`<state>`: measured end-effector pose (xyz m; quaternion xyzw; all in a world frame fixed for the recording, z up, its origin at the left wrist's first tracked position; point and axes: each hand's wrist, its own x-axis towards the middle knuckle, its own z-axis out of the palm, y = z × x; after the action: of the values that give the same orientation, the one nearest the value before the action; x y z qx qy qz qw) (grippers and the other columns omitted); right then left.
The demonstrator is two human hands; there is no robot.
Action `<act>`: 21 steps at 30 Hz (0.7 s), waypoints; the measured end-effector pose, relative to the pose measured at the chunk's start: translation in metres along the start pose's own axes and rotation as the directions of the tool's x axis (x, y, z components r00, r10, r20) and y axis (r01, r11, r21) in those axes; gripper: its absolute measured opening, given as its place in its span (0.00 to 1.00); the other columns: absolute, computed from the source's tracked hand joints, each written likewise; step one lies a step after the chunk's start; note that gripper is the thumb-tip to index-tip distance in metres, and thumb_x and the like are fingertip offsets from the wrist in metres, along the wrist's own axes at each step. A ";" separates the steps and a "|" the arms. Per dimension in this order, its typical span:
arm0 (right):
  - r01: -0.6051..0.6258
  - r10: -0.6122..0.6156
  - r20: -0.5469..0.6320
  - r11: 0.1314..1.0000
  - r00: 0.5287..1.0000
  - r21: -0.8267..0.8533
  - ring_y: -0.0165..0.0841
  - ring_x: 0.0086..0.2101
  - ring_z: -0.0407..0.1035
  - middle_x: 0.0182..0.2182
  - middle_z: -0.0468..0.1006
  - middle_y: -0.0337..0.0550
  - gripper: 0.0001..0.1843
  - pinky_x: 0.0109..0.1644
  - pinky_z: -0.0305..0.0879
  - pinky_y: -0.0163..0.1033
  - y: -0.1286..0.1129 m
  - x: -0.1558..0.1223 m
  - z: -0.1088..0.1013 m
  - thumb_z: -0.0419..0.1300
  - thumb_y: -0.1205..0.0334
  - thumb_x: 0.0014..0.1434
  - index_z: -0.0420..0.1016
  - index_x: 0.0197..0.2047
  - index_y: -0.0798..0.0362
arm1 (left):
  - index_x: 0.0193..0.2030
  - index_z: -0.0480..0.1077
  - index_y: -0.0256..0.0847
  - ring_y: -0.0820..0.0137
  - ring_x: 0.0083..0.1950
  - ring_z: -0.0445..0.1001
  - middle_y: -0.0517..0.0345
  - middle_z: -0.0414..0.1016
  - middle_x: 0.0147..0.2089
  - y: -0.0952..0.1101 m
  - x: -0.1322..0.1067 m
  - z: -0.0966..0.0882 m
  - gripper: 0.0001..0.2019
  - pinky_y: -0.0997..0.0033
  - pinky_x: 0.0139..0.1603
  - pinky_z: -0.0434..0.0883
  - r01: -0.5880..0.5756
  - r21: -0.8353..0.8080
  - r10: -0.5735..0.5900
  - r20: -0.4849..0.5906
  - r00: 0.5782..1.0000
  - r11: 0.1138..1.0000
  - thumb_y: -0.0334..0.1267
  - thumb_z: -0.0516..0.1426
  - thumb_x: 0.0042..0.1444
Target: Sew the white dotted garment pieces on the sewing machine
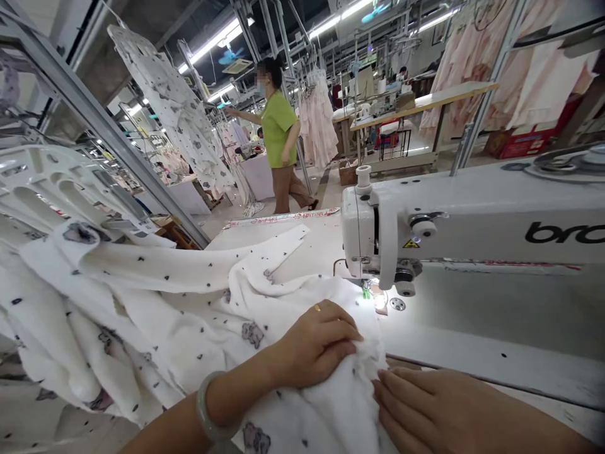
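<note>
A white printed garment [179,302] lies heaped across the sewing table in front of me. My left hand [316,343], with a ring and a pale bangle on the wrist, is curled over a bunched edge of the fabric. Just right of it, my right hand [425,407] pinches the same bunched edge, its fingers held straight and together. Both hands sit just in front of the needle area [373,293] of the white sewing machine [472,227].
A person in a green top [280,135] walks in the aisle behind the table. Printed garments [174,107] hang from a rail at the left, pink ones [319,120] further back. A white plastic rack [51,183] stands at the left edge. Other sewing tables [420,104] stand behind.
</note>
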<state>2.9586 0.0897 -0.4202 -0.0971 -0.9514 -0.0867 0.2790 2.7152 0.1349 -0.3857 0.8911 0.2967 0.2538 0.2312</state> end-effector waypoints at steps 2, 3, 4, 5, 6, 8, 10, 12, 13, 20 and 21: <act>0.012 -0.012 0.023 1.000 1.000 0.000 0.39 0.35 0.74 0.36 0.84 0.51 0.19 0.47 0.73 0.47 0.003 0.001 -0.001 0.49 0.73 0.65 0.81 0.46 0.55 | 0.48 0.76 0.40 0.62 0.62 0.76 0.49 0.82 0.55 0.001 0.001 0.004 0.11 0.60 0.67 0.68 -0.066 0.057 0.059 0.114 0.992 0.996 0.38 0.52 0.71; 0.008 -0.008 0.029 1.000 1.000 0.001 0.38 0.35 0.74 0.35 0.83 0.50 0.19 0.46 0.73 0.46 0.004 0.002 -0.002 0.48 0.74 0.66 0.81 0.45 0.55 | 0.48 0.75 0.41 0.62 0.64 0.75 0.50 0.81 0.57 0.000 0.002 0.006 0.12 0.59 0.70 0.65 -0.086 0.088 0.070 0.166 0.984 0.992 0.38 0.51 0.72; 0.005 -0.006 0.040 1.000 0.999 0.006 0.38 0.35 0.74 0.35 0.83 0.49 0.19 0.45 0.74 0.45 0.005 0.002 -0.003 0.48 0.74 0.67 0.80 0.45 0.55 | 0.49 0.75 0.41 0.62 0.65 0.74 0.51 0.81 0.59 0.000 0.002 0.008 0.12 0.58 0.72 0.63 -0.096 0.118 0.070 0.204 0.976 0.988 0.38 0.51 0.72; 0.003 -0.004 0.047 1.000 0.999 0.011 0.37 0.35 0.74 0.35 0.83 0.49 0.19 0.44 0.74 0.44 0.006 0.003 -0.004 0.48 0.74 0.67 0.80 0.45 0.55 | 0.50 0.75 0.41 0.62 0.66 0.74 0.52 0.81 0.59 0.000 0.002 0.009 0.12 0.58 0.73 0.61 -0.098 0.144 0.063 0.230 0.971 0.985 0.38 0.50 0.73; 0.001 -0.001 0.053 1.000 0.999 0.015 0.37 0.35 0.74 0.35 0.83 0.48 0.19 0.43 0.73 0.44 0.007 0.003 -0.005 0.48 0.75 0.68 0.80 0.45 0.54 | 0.52 0.75 0.40 0.62 0.65 0.74 0.52 0.81 0.60 -0.001 0.002 0.010 0.12 0.57 0.74 0.59 -0.100 0.164 0.058 0.247 0.967 0.981 0.38 0.51 0.73; 0.000 -0.001 0.059 1.000 0.998 0.020 0.36 0.34 0.73 0.34 0.82 0.47 0.19 0.41 0.73 0.42 0.008 0.004 -0.006 0.47 0.75 0.69 0.79 0.44 0.54 | 0.57 0.74 0.40 0.62 0.65 0.74 0.51 0.79 0.62 -0.001 0.002 0.009 0.14 0.56 0.75 0.57 -0.115 0.195 0.058 0.275 0.960 0.974 0.38 0.51 0.73; -0.007 0.006 0.061 1.000 0.998 0.023 0.35 0.33 0.73 0.33 0.82 0.46 0.19 0.39 0.72 0.41 0.008 0.004 -0.007 0.46 0.75 0.69 0.79 0.43 0.54 | 0.61 0.72 0.40 0.62 0.65 0.74 0.50 0.78 0.63 -0.001 0.001 0.008 0.16 0.55 0.75 0.56 -0.143 0.227 0.071 0.299 0.952 0.963 0.39 0.50 0.73; -0.020 0.018 0.051 0.999 0.999 0.031 0.35 0.33 0.74 0.33 0.82 0.46 0.19 0.39 0.72 0.41 0.009 0.004 -0.006 0.46 0.75 0.70 0.79 0.44 0.53 | 0.62 0.72 0.41 0.62 0.65 0.74 0.51 0.78 0.63 -0.001 0.002 0.007 0.16 0.54 0.76 0.55 -0.171 0.252 0.086 0.315 0.945 0.952 0.40 0.50 0.74; -0.028 0.026 0.043 0.999 0.999 0.034 0.35 0.33 0.74 0.34 0.82 0.46 0.19 0.39 0.72 0.41 0.009 0.004 -0.006 0.46 0.75 0.70 0.79 0.45 0.53 | 0.62 0.73 0.42 0.62 0.65 0.74 0.51 0.78 0.62 -0.001 0.002 0.007 0.16 0.53 0.76 0.54 -0.181 0.260 0.093 0.320 0.943 0.948 0.40 0.50 0.74; -0.084 0.084 -0.042 0.996 0.996 -0.003 0.33 0.31 0.77 0.33 0.84 0.43 0.23 0.36 0.73 0.36 0.027 0.011 -0.009 0.42 0.75 0.73 0.78 0.45 0.51 | 0.63 0.72 0.44 0.62 0.67 0.72 0.50 0.76 0.65 -0.018 0.024 0.003 0.17 0.52 0.77 0.55 -0.196 0.311 0.078 0.354 0.932 0.930 0.40 0.49 0.75; -0.105 0.105 -0.049 0.994 0.993 -0.012 0.33 0.31 0.78 0.33 0.84 0.43 0.24 0.35 0.74 0.36 0.031 0.010 -0.008 0.41 0.76 0.73 0.78 0.43 0.52 | 0.63 0.72 0.44 0.61 0.66 0.73 0.49 0.76 0.65 -0.023 0.029 0.002 0.17 0.52 0.76 0.56 -0.201 0.319 0.080 0.356 0.931 0.926 0.40 0.48 0.75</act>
<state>2.9617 0.1192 -0.4042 -0.1469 -0.9373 -0.0813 0.3053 2.7272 0.1696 -0.3910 0.9672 0.2277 0.0570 0.0971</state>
